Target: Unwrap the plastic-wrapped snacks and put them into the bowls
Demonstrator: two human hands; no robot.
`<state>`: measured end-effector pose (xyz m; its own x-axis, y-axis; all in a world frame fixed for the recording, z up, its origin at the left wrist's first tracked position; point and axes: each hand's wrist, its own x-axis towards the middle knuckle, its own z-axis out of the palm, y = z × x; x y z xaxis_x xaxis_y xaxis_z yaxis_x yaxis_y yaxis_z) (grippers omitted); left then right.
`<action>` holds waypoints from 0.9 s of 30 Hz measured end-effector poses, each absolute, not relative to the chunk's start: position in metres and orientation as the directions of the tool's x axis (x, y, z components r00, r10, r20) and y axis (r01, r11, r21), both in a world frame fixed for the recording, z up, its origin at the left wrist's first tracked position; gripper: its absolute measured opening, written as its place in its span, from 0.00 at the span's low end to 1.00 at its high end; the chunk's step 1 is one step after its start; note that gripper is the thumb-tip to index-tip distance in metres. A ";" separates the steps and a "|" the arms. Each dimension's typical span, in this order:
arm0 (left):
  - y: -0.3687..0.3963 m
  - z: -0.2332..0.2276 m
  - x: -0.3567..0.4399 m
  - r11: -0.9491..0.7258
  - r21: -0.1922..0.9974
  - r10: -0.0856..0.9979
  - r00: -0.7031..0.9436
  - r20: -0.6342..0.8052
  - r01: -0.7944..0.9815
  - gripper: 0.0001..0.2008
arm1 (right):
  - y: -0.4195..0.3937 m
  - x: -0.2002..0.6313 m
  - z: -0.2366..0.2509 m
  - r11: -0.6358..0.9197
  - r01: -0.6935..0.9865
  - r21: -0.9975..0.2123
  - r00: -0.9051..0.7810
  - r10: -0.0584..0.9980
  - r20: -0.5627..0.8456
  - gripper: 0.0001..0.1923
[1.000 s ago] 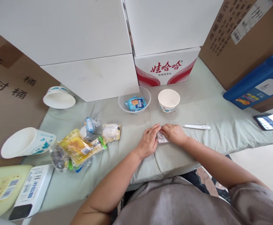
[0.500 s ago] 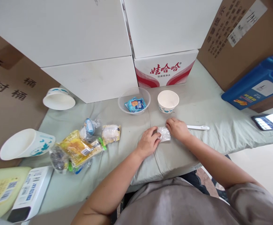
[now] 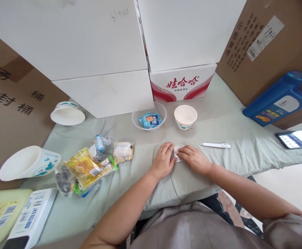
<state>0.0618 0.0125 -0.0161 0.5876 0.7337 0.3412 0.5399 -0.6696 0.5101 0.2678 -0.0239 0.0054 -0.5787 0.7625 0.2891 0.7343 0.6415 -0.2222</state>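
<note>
A small crinkled clear-plastic packet lies flat on the cloth-covered table between my hands. My left hand rests on the cloth at its left edge, fingers stretched out, the thumb close to the packet. My right hand lies over the packet's right part, its fingers flat on top and hiding much of it. Behind them stands a white paper bowl with a blue-green pattern. Right of that bowl lies a slim white utility knife, or a tool shaped like one.
A clear plastic bowl holds blue snack packets. At left lie a packet pile, a whitish packet and two tipped paper bowls. White boxes wall the back; a blue bottle and phone are at right.
My right hand has moved from the packet's right edge to over it, covering more of it. My left hand's fingers have straightened beside it. The view has shifted slightly.
</note>
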 end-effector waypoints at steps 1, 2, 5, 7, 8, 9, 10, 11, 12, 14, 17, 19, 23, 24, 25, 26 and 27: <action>0.013 -0.016 0.061 -0.661 0.535 0.742 0.566 0.359 0.527 0.22 | -0.020 0.270 0.011 0.647 0.729 -0.226 -0.580 0.758 0.299 0.12; 0.014 -0.016 0.060 -0.652 0.558 0.750 0.548 0.372 0.514 0.21 | -0.015 0.273 0.019 0.646 0.727 -0.232 -0.567 0.756 0.327 0.12; 0.016 -0.017 0.059 -0.648 0.587 0.749 0.548 0.372 0.486 0.18 | 0.005 0.285 0.051 0.620 0.749 -0.234 -0.440 0.729 0.525 0.12; 0.017 -0.017 0.059 -0.650 0.582 0.743 0.568 0.354 0.487 0.16 | 0.023 0.293 0.076 0.599 0.775 -0.198 -0.339 0.660 0.670 0.12; 0.017 -0.017 0.060 -0.649 0.582 0.742 0.575 0.344 0.490 0.16 | 0.034 0.297 0.087 0.587 0.792 -0.167 -0.308 0.620 0.722 0.12; 0.017 -0.017 0.060 -0.646 0.583 0.743 0.579 0.335 0.492 0.15 | 0.045 0.301 0.095 0.564 0.814 -0.139 -0.285 0.597 0.750 0.11; 0.017 -0.017 0.060 -0.644 0.586 0.744 0.582 0.329 0.492 0.14 | 0.057 0.304 0.101 0.532 0.839 -0.113 -0.274 0.593 0.758 0.11; 0.017 -0.017 0.060 -0.643 0.589 0.743 0.585 0.325 0.490 0.14 | 0.068 0.307 0.104 0.495 0.864 -0.094 -0.271 0.612 0.743 0.11; 0.017 -0.017 0.060 -0.644 0.590 0.741 0.589 0.323 0.488 0.13 | 0.079 0.310 0.104 0.460 0.884 -0.081 -0.276 0.654 0.704 0.12; 0.017 -0.017 0.060 -0.647 0.587 0.737 0.594 0.321 0.486 0.12 | 0.097 0.314 0.098 0.419 0.905 -0.069 -0.308 0.760 0.572 0.13; 0.017 -0.016 0.060 -0.653 0.580 0.734 0.597 0.324 0.488 0.12 | 0.103 0.316 0.085 0.400 0.908 -0.121 -0.307 0.835 0.457 0.15; 0.017 -0.015 0.060 -0.654 0.578 0.733 0.598 0.325 0.488 0.13 | 0.090 0.312 0.077 0.397 0.893 -0.212 -0.242 0.820 0.519 0.15; 0.017 -0.012 0.061 -0.637 0.583 0.747 0.590 0.306 0.505 0.13 | 0.039 0.288 0.052 0.421 0.752 -0.507 -0.123 0.846 0.519 0.14; 0.017 -0.012 0.062 -0.635 0.583 0.749 0.590 0.303 0.507 0.13 | 0.025 0.279 0.043 0.391 0.706 -0.590 -0.105 0.882 0.458 0.13; 0.016 -0.011 0.063 -0.636 0.584 0.748 0.590 0.303 0.505 0.12 | 0.012 0.271 0.033 0.344 0.663 -0.665 -0.085 0.917 0.390 0.12; 0.016 -0.011 0.063 -0.636 0.586 0.748 0.589 0.307 0.502 0.12 | 0.001 0.264 0.023 0.288 0.627 -0.723 -0.060 0.944 0.325 0.12; 0.016 -0.010 0.063 -0.634 0.590 0.751 0.580 0.316 0.500 0.11 | -0.008 0.257 0.013 0.250 0.607 -0.754 -0.045 0.958 0.282 0.12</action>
<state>0.0633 0.0155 -0.0098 0.5796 0.7511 0.3160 0.4996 -0.6339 0.5904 0.2572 -0.0083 0.0134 -0.0446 0.9583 0.2824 0.6074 0.2504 -0.7539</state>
